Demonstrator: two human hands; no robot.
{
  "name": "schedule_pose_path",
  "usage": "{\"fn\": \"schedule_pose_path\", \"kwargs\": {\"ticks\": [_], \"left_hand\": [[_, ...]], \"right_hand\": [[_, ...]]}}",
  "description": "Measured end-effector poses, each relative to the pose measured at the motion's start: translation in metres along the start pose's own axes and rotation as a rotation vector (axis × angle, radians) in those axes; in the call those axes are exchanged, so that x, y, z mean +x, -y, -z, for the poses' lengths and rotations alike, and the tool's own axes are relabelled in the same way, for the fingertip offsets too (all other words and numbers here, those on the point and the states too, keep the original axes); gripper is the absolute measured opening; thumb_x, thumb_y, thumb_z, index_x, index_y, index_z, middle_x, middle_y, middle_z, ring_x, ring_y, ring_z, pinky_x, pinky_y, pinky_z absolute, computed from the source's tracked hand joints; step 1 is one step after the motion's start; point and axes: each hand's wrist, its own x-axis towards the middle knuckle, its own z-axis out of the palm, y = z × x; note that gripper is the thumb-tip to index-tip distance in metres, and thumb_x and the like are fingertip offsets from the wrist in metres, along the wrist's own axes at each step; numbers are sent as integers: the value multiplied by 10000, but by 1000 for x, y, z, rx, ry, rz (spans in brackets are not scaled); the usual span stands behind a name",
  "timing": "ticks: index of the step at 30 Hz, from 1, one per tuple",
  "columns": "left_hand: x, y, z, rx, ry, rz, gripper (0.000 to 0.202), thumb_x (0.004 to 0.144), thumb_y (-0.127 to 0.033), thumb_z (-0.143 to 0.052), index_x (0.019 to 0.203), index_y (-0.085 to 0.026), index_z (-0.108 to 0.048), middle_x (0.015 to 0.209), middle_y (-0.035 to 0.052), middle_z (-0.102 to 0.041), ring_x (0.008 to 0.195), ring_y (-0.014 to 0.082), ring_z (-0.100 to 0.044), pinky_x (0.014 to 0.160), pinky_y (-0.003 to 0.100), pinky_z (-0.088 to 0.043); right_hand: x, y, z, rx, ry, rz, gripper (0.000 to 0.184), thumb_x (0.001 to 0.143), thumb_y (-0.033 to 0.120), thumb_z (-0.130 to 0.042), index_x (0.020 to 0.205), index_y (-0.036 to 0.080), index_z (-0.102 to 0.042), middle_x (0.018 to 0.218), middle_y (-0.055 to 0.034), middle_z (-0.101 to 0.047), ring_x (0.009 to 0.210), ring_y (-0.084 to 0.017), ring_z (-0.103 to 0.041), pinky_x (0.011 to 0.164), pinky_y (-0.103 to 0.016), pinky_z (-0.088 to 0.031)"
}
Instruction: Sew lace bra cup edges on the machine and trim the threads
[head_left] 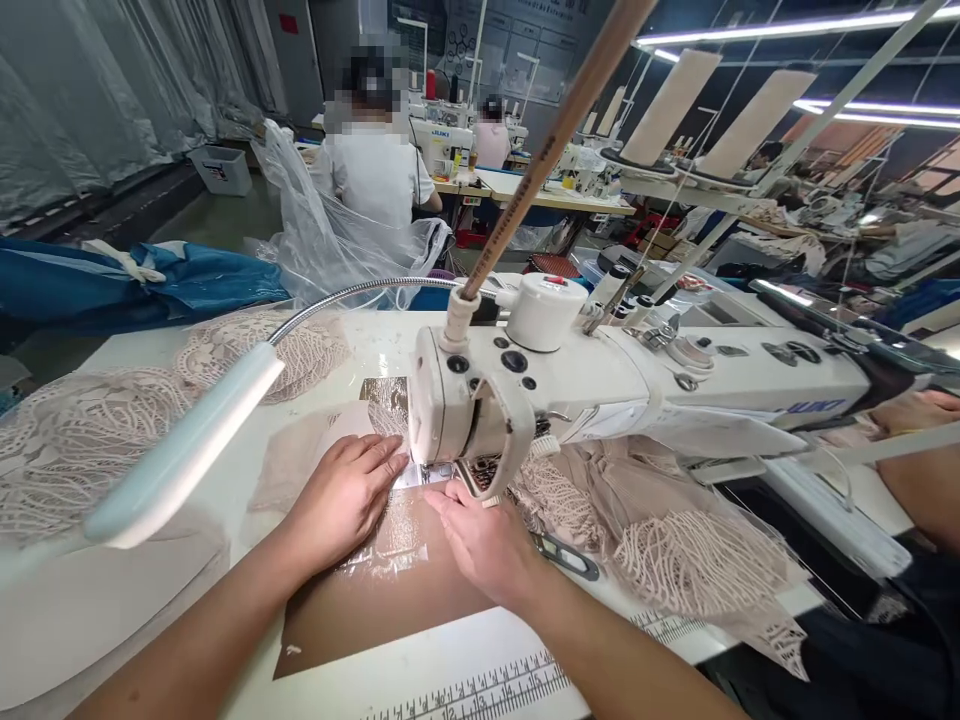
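Observation:
My left hand (352, 490) lies flat on beige fabric (289, 455) to the left of the needle area, fingers stretched forward and close together. A patch of lace shows just beyond its fingertips. My right hand (484, 540) is at the front right of the presser foot (426, 474), its fingers pressed together and pointing at the needle. Whatever lies between those fingers is hidden. Both hands are under the head of a white sewing machine (450, 400). Below them a brown, partly shiny sheet (390, 590) covers the machine bed.
Beige lace pieces (82, 440) spread at the left, and more lace fabric (690, 560) bunches at the right. A lamp (187, 450) on a bent neck hangs over the left side. Dark thread snips (570, 555) rest near my right wrist. Printed rulers (480, 690) edge the front. A person (375, 180) sits ahead.

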Motion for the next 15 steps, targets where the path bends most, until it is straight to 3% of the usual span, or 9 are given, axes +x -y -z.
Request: {"fn": "schedule_pose_path", "kwargs": {"ticks": [4,10,12,15], "left_hand": [[-2,6,-2,21,-46,71,244,856,-114,-463,973,-179,-666,1101,131,-644,1026,289,-552,866,468,-456],[-6,15,-6,124,-96,206,344,832,-100,-481,1125,-191,-636,1232,132,-601,1113,318,-519,865,484,-467],[-9,13,2,167,-89,259,327,835,-102,-484,1104,-189,-647,1231,140,-600,1097,321,-532,848,476,-471],[-23,8,29,225,-78,328,274,853,-184,-507,1093,-179,-637,1209,157,-600,1063,327,-555,817,472,-473]], "right_hand": [[0,0,-1,2,-7,-12,324,884,123,-447,1129,193,-647,929,-62,-641,759,-170,-565,697,-275,-435],[-1,0,0,-1,17,-27,319,867,106,-455,1097,203,-654,845,-51,-631,698,-163,-572,613,-252,-431],[-1,0,1,20,12,-15,328,863,88,-439,1083,193,-659,833,-56,-626,702,-165,-580,613,-253,-440],[-1,-2,0,57,-5,15,342,863,76,-419,1090,177,-653,835,-63,-621,694,-168,-581,598,-260,-451]]}}
